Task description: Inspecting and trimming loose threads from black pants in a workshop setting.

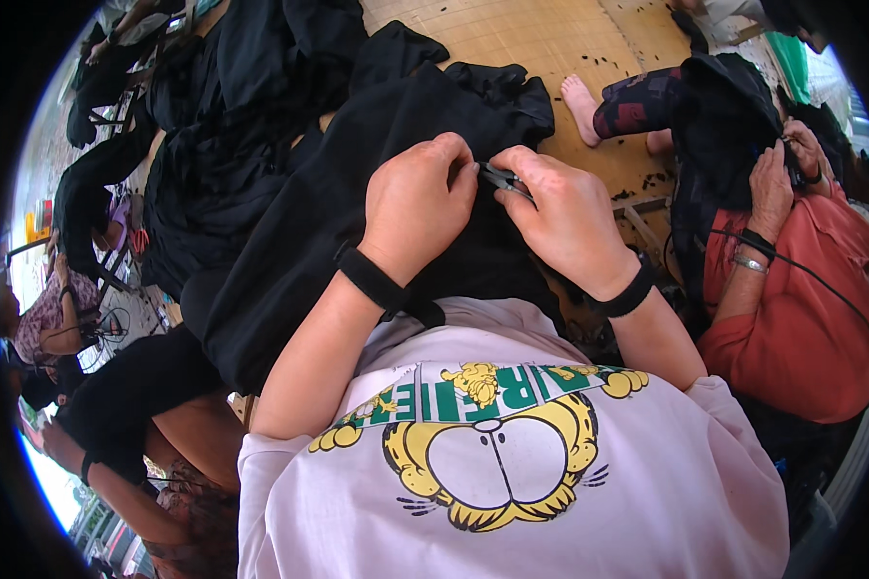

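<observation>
Black cloth [357, 145] is spread over my lap and the wooden surface in front of me, in loose folds. My left hand [417, 198] is closed in a pinch on this cloth, thumb against the bent fingers; the exact bit between the fingertips is hard to see. Just to its right, my right hand [574, 217] grips small grey metal thread snips [500, 179], their tips pointing at my left fingertips. Only a small gap separates the two hands. A black band circles each of my wrists.
More black cloth [251, 68] is heaped at the far left. Dark scraps dot the wooden board [512, 34]. At my right sits a person in a red top [792, 318], handling black cloth, with one bare foot [580, 108] on the board. Other people sit at the left.
</observation>
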Demonstrator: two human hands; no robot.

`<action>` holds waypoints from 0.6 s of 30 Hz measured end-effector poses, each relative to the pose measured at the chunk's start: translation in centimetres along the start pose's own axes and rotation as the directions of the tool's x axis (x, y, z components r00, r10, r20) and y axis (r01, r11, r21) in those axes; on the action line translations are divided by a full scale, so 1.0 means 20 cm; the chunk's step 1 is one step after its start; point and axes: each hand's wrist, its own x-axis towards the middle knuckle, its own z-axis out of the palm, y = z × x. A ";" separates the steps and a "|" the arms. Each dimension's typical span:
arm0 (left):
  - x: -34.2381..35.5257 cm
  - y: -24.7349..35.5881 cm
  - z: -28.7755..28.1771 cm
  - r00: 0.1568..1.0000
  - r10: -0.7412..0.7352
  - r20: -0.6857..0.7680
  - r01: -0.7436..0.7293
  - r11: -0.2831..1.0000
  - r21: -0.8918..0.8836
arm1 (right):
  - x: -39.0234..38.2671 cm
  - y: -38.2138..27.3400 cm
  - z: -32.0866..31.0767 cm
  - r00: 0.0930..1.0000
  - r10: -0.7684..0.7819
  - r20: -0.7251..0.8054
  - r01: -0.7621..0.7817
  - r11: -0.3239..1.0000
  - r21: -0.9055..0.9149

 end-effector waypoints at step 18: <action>-0.17 -0.10 -0.91 0.881 -0.282 -0.379 0.162 0.934 -0.320 | 0.03 0.13 -0.06 0.968 0.178 -0.177 -0.129 0.957 0.258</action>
